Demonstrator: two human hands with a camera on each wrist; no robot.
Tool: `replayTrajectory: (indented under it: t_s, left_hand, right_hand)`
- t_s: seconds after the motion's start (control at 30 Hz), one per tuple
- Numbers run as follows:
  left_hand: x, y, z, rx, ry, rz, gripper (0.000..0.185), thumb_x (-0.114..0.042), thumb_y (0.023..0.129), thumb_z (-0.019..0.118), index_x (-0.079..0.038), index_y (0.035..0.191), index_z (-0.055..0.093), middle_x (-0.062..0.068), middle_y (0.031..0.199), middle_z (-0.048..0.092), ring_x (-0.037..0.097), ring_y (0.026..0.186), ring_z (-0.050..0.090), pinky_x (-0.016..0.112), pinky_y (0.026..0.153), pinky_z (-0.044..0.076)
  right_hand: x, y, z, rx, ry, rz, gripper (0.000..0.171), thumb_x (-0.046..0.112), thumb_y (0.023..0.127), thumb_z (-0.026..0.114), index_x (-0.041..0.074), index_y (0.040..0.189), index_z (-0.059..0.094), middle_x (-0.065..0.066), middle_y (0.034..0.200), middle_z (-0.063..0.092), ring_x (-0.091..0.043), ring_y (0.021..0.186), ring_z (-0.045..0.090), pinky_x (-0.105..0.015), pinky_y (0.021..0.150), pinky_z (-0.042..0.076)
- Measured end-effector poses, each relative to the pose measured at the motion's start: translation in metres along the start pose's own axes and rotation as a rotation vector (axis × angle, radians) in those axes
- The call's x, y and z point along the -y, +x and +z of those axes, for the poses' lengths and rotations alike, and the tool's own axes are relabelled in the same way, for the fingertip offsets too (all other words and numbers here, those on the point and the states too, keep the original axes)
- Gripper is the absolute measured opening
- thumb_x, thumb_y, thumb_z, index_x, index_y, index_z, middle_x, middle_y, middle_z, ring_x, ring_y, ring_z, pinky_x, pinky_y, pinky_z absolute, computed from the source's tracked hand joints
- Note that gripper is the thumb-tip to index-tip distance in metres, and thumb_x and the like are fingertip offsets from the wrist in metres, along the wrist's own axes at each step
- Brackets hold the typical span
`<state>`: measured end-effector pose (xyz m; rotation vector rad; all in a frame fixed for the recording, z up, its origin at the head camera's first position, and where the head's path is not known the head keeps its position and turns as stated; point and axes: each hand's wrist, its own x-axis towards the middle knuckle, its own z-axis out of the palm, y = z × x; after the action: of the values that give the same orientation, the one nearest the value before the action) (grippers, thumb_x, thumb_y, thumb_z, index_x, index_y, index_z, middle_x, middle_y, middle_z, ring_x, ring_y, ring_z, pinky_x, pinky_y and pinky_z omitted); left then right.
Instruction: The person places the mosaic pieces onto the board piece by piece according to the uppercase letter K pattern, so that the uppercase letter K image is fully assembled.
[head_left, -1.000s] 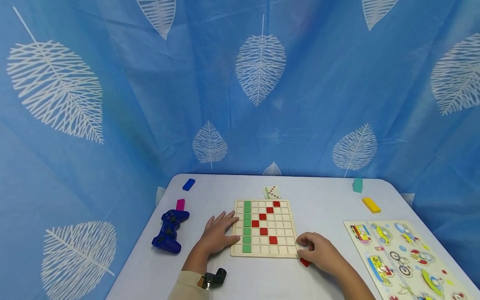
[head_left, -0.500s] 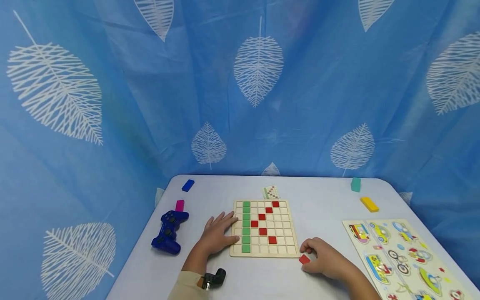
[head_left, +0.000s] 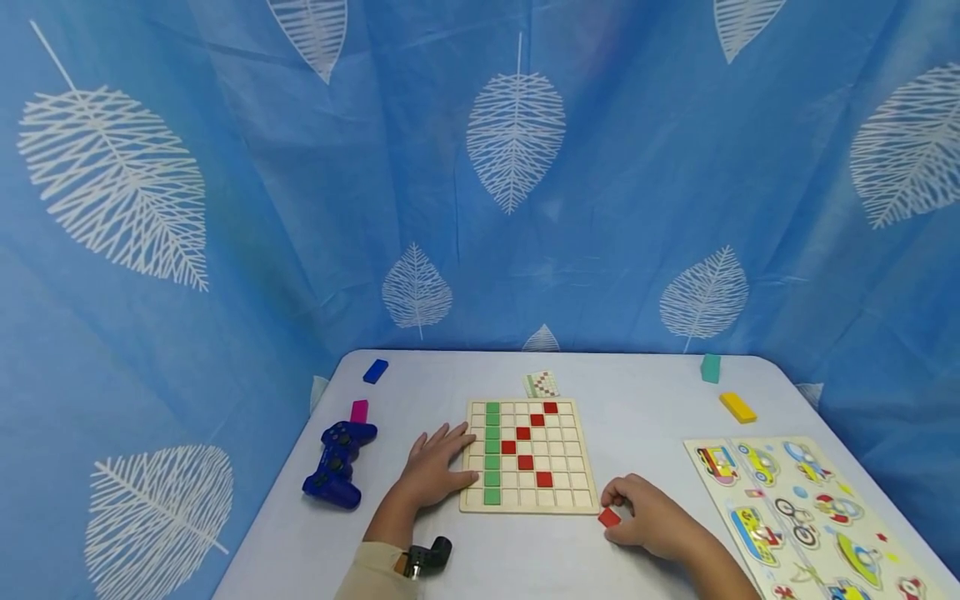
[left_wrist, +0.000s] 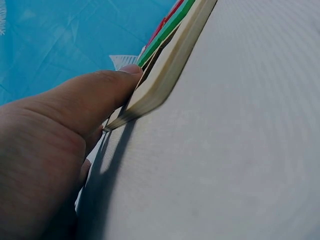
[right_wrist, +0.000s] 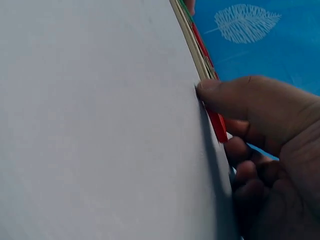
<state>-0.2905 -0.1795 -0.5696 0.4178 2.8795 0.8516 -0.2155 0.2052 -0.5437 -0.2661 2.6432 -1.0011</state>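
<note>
A wooden grid board [head_left: 525,507] lies on the table with a column of green tiles [head_left: 492,462] and a bent line of red tiles [head_left: 545,479] in its cells. My left hand [head_left: 435,471] lies at the board's left side with fingers spread, its fingertips and thumb touching that edge. In the left wrist view the thumb [left_wrist: 100,92] rests on the board's corner. Just off the front right corner, my right hand [head_left: 648,517] has thumb and index finger curled about a loose red tile [head_left: 609,517]. The right wrist view shows that red tile [right_wrist: 218,125] partly behind the thumb.
A small pattern card [head_left: 542,384] lies behind the board. On the left are a blue game controller [head_left: 333,467], a pink block [head_left: 360,411] and a blue block [head_left: 376,371]. To the right are a teal block [head_left: 710,367], a yellow block [head_left: 738,407] and a picture puzzle board [head_left: 795,500].
My right hand has drawn back slightly from the board's edge, and more of the loose red tile shows between thumb and index finger. The left hand stays in place.
</note>
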Motion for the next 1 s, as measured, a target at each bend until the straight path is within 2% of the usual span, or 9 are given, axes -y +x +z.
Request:
replayTrajectory:
  t_s: [0.27, 0.53, 0.73, 1.0]
  left_hand:
    - [0.000, -0.001, 0.000, 0.007, 0.006, 0.005, 0.071, -0.049, 0.090, 0.078, -0.028, 0.154, 0.053, -0.005, 0.170, 0.036, 0.031, 0.162, 0.019, 0.065, 0.129, 0.004]
    - [0.001, 0.001, -0.002, -0.005, 0.003, 0.008, 0.071, -0.049, 0.090, 0.079, -0.029, 0.153, 0.054, -0.006, 0.170, 0.036, 0.030, 0.162, 0.018, 0.065, 0.129, 0.003]
    - [0.002, 0.000, -0.001, -0.005, 0.002, 0.019, 0.071, -0.049, 0.090, 0.079, -0.028, 0.154, 0.054, -0.005, 0.170, 0.036, 0.031, 0.162, 0.020, 0.065, 0.129, 0.004]
    - [0.002, 0.000, 0.000, -0.009, 0.005, 0.029, 0.071, -0.049, 0.090, 0.078, -0.027, 0.153, 0.054, -0.004, 0.170, 0.037, 0.031, 0.162, 0.020, 0.066, 0.128, 0.005]
  right_hand:
    - [-0.004, -0.002, -0.007, 0.045, 0.029, -0.011, 0.041, 0.024, 0.075, 0.094, 0.019, 0.102, 0.064, -0.001, 0.099, 0.055, -0.018, 0.092, 0.049, -0.025, 0.072, 0.040]
    - [-0.003, 0.000, -0.002, 0.000, 0.001, -0.059, 0.037, 0.021, 0.075, 0.093, 0.019, 0.098, 0.063, 0.001, 0.097, 0.054, -0.014, 0.087, 0.048, -0.025, 0.070, 0.040]
    - [-0.003, 0.001, 0.003, -0.044, -0.053, -0.046, 0.033, 0.025, 0.078, 0.092, 0.021, 0.094, 0.064, 0.003, 0.094, 0.054, -0.012, 0.085, 0.048, -0.025, 0.071, 0.040]
    - [-0.006, 0.001, 0.005, -0.057, -0.047, -0.040, 0.030, 0.031, 0.079, 0.091, 0.023, 0.090, 0.064, 0.004, 0.091, 0.055, -0.009, 0.080, 0.049, -0.025, 0.067, 0.040]
